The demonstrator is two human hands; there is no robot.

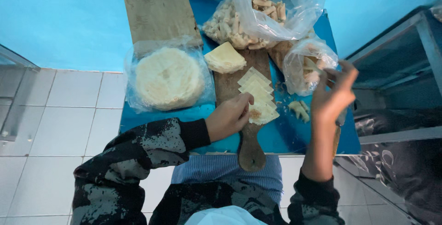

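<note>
While your left hand [229, 117] pinched the filled wrapper [262, 112] on the paddle board [244, 128], filling could have spilled. Your right hand [334, 94], fingers loosely spread at the small bag [306, 64], might have tipped it off the bench [281, 135].

We note a glossy blue counter [285, 135] against a turquoise wall [60, 18] and a floor [69, 114] of white tiles with grey joints. We see pale cream wrapper squares [258, 91], a cream folded stack [224, 58] and a cream-white round stack [169, 77] in a clear bag. The paddle board [244, 133] is brown; the square board [159, 13] is a lighter tan. We mark beige rolls [244, 22] and sleeves [138, 147] mottled black and grey.
</note>
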